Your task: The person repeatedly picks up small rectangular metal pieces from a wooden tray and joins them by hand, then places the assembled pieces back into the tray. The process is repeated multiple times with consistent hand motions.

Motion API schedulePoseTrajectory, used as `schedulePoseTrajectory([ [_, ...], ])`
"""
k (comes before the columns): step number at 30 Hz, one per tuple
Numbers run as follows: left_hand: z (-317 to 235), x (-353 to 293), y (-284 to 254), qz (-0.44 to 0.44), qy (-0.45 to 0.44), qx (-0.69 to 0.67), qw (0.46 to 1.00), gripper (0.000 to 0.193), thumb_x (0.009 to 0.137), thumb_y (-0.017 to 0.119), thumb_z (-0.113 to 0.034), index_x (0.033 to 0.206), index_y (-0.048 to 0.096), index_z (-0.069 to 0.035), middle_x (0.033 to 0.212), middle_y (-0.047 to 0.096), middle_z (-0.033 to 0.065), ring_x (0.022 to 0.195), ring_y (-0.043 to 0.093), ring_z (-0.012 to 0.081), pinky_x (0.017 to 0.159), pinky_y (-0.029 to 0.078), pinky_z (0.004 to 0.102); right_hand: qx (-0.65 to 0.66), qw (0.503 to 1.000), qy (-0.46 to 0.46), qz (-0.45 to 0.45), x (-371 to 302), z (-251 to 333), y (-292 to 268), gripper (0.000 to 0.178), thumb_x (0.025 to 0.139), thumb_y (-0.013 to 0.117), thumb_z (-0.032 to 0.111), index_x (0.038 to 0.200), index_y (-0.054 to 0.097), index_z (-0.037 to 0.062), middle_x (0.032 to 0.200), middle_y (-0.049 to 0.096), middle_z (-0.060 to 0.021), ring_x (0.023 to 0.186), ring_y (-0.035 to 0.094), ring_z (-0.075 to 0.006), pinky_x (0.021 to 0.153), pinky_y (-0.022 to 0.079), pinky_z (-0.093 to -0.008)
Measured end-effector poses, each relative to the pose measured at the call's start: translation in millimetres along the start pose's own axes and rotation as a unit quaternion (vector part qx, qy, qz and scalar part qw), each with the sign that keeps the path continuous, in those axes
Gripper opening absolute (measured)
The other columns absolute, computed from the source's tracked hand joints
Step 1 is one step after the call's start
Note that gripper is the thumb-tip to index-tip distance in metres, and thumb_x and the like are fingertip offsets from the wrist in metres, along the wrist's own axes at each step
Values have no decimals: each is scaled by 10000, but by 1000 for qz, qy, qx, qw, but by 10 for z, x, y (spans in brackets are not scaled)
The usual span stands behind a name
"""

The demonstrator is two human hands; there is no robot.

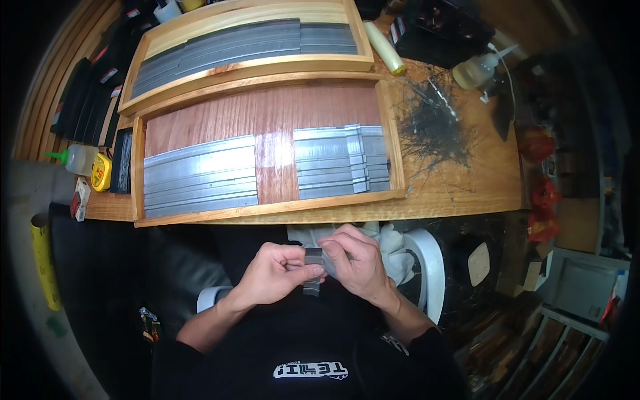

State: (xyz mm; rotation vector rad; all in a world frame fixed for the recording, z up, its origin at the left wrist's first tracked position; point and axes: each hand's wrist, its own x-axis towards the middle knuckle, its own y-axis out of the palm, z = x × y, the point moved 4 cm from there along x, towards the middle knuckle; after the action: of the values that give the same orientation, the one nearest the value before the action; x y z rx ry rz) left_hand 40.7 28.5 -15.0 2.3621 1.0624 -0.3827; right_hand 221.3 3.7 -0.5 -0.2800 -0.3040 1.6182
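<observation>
In front of my chest, below the bench edge, both hands hold a small stack of grey metal strips (pixel 312 256). My left hand (pixel 275 272) is closed on its left side, the thumb laid across its front. At the right end, the bent fingers and thumb of my right hand (pixel 360 265) pinch it and hide part of it. Ahead of my hands, a wooden tray (pixel 280 212) carries two groups of flat, shiny grey metal strips (pixel 200 177), with brown wood showing between them. I cannot tell the exact kind of strips.
A second wooden tray (pixel 247 67) of darker strips lies behind. Thin dark wires (pixel 433 123) lie scattered at right, near a nozzle bottle (pixel 475 72) and a cream tube (pixel 385 48). A yellow tape measure (pixel 101 172) and green-tipped bottle (pixel 81 160) stand left. A white chair arm (pixel 433 273) curves beside me.
</observation>
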Motion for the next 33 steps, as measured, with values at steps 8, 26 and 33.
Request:
schedulePoseTrajectory([
  [8,179,-86,-225,-40,-20,-13,999,78,978,733,-10,982,746,67,937,797,139,867,763,150,765,602,265,-485,855,15,182,-559,-756,-73,465,964,685,386,1261,733,31,1374,562,-322,1297,465,-431,1087,337,-548],
  [26,193,-181,-119,-79,26,-30,996,111,994,733,-63,1041,749,36,963,800,126,870,760,137,702,569,236,-344,880,-207,-252,1845,553,-1809,461,984,712,433,1228,610,54,1539,442,-215,842,687,-241,769,584,-400],
  [33,209,-173,-83,-72,17,-40,996,115,991,731,-49,1064,745,39,968,800,131,894,772,164,724,581,241,-362,870,-210,-261,2105,400,-1898,445,988,713,435,1200,623,54,1519,476,-214,757,689,-247,744,587,-398],
])
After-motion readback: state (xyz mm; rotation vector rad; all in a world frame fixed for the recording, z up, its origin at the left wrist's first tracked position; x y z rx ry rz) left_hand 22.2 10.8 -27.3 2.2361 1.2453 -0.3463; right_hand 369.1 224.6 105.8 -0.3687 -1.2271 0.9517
